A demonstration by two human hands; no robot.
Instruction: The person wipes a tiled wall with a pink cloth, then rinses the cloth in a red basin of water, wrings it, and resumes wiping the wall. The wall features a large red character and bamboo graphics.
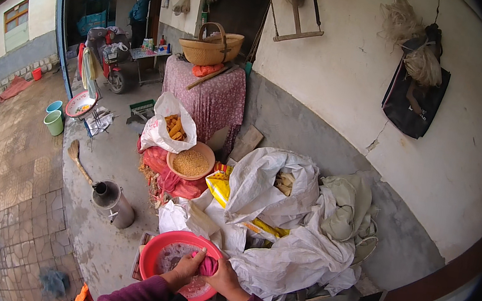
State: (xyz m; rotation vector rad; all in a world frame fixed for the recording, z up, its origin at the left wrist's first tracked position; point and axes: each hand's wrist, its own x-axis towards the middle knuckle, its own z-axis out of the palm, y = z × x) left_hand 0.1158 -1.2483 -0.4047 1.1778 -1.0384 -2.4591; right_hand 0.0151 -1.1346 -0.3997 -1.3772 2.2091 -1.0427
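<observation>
Both hands meet over a red plastic basin [149, 255] that holds soapy, sudsy water. Between them is a bunched pink cloth [208, 266]. My left hand [185, 269] grips its left side, thumb on top. On the cloth's right side, my right hand [225, 278] is closed round it. Purple sleeves cover both forearms. Just behind the basin, white woven sacks [280, 265] lie heaped to the right, one of them open with pale husks inside. Farther back, a bowl of yellow corn kernels [190, 163] rests on red net bags beside a white sack of corn cobs [174, 127].
A metal canister [117, 207] stands left of the basin, with a straw hand broom [79, 163] by it. A cloth-covered table [204, 100] bears a wicker basket [210, 50]. A wall runs along the right. In the far background a person [139, 11] stands by a doorway, near a parked scooter [113, 60].
</observation>
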